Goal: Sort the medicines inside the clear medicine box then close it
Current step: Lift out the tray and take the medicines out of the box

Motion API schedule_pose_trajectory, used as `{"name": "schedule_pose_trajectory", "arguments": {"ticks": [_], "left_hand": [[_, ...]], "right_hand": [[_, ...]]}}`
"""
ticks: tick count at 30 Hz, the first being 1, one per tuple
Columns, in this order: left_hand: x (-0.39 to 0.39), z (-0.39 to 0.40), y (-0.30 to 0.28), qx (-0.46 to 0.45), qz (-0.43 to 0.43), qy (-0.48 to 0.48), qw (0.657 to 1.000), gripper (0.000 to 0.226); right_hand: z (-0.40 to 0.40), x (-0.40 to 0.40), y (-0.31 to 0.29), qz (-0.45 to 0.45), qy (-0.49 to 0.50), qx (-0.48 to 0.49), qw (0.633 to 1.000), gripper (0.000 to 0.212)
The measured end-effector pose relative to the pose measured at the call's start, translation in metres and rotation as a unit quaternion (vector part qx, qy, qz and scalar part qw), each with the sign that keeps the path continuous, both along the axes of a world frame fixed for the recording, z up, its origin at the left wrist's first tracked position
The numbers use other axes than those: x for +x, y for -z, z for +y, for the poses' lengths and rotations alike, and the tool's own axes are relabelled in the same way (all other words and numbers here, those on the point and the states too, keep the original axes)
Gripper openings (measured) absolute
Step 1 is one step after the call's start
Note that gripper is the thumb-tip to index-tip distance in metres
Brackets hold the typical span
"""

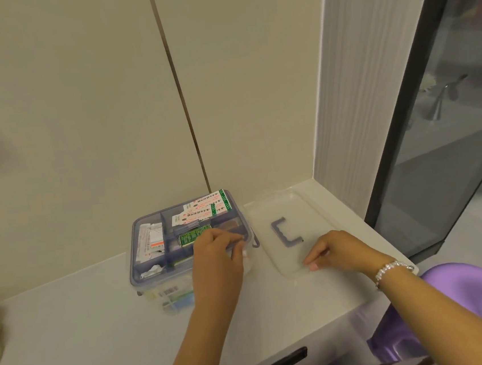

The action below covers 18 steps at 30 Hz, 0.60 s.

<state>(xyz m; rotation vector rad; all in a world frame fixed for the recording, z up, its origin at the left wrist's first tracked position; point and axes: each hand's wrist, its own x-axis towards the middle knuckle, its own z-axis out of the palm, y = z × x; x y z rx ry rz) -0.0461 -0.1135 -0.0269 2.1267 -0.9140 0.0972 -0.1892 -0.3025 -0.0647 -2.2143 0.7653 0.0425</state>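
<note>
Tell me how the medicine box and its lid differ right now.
The medicine box stands deep, with packets filling its compartments; the lid lies flat and shallow beside it, holding nothing. The left hand rests on the box's near right corner, while the right hand touches the lid's near edge. Both are clear plastic with purple fittings.

A purple plastic chair (pixel 465 292) stands beside the white counter (pixel 71 334), near a glass door (pixel 451 130).

Left hand (pixel 217 251) curled; right hand (pixel 334 249) pinching.
</note>
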Motion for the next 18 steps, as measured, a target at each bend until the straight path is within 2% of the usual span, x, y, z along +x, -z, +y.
{"name": "schedule_pose_trajectory", "arguments": {"ticks": [11,14,18], "left_hand": [[0.016,0.040,0.008,-0.010,-0.046,-0.045,0.998,0.019],[0.027,0.054,0.010,-0.009,-0.061,-0.085,0.994,0.021],[0.038,0.063,0.011,0.001,-0.037,-0.094,0.995,0.019]], "right_hand": [[0.037,0.041,-0.026,-0.143,-0.010,0.003,0.990,0.010],[0.046,0.053,-0.033,-0.195,-0.005,0.013,0.981,0.010],[0.050,0.063,-0.031,-0.206,0.035,-0.016,0.978,0.035]]}}
